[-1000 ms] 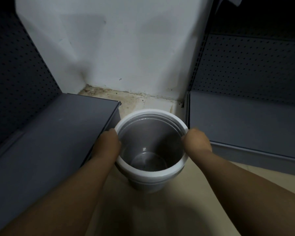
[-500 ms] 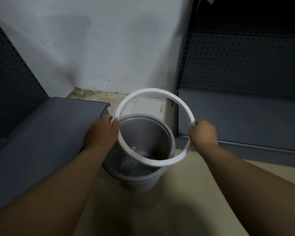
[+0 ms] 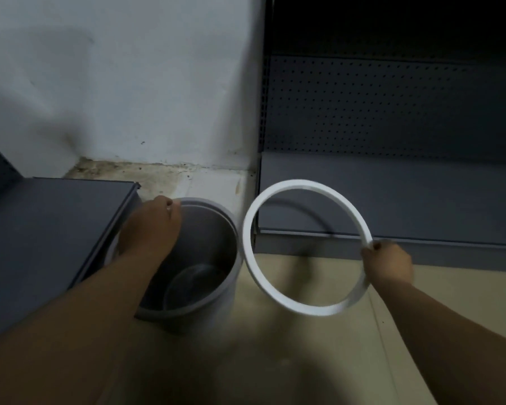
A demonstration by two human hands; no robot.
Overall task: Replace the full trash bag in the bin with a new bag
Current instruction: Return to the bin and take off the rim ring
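Grey shelving flanks a stained corner of beige floor point(image 3: 319, 361) where the grey bin point(image 3: 216, 238) stands bare, no bag visible inside, so the old bag seems already out and fitting a new one is the step in hand. The next move calls for a fresh bag, none in view, spread over the rim and clamped by the white ring point(image 3: 249, 249). The left hand point(image 3: 151, 229) grips the bin's far rim with curled fingers, steadying it, while the right hand point(image 3: 387, 266) pinches the ring, holding it tilted above the floor just right of the bin.
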